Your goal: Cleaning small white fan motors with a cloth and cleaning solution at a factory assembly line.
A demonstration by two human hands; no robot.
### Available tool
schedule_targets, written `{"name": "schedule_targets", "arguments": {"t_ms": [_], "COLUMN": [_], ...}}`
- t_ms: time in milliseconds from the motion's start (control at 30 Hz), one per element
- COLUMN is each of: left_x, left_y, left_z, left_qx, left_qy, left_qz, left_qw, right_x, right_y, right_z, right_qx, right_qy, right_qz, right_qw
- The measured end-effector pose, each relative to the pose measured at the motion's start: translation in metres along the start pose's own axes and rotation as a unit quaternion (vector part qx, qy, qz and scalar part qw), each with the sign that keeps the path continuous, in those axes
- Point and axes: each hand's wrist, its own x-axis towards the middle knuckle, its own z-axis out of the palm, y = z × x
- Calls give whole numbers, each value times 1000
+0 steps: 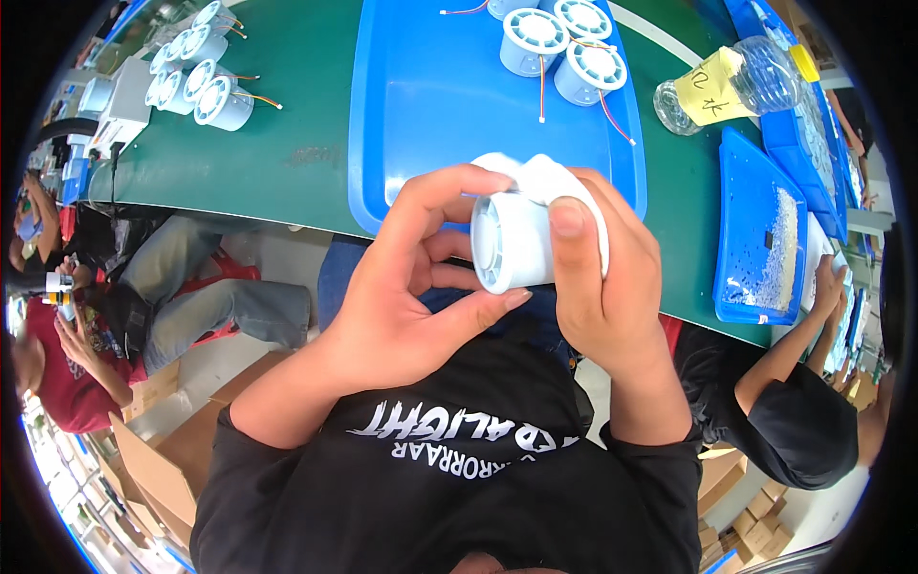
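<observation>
A light-blue-white round fan-like unit (521, 247) lies tilted on its side between my hands, its round end toward the left. My left hand (406, 292) grips that end, with the index finger at the top and the thumb along the lower rim. My right hand (612, 273) is closed around a white cloth (547, 180), pressing it against the unit's right side and top. The right thumb lies on the front of the unit. Part of its far side is hidden by the cloth and fingers. Both hands are just over the near edge of a blue tray (421, 143).
Similar units (534, 43) with thin coloured wires stand in the tray; more units (225, 103) stand on the green table (277, 143) at left. A clear bottle (708, 91) lies at right, above a blue bin (741, 225) holding white bits. People sit on both sides.
</observation>
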Motion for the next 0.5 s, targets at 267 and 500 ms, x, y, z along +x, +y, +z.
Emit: {"name": "schedule_targets", "arguments": {"t_ms": [267,500], "left_x": [3,-1], "left_y": [16,6], "left_z": [0,-5], "left_qx": [-180,-16], "left_qy": [33,22], "left_qz": [-110,5], "left_qw": [977,1000], "right_x": [-9,1], "right_y": [-11,-2], "right_z": [7,6], "right_qx": [-249,-77], "right_qy": [59,30], "right_qz": [-228,-73], "right_qw": [939,994]}}
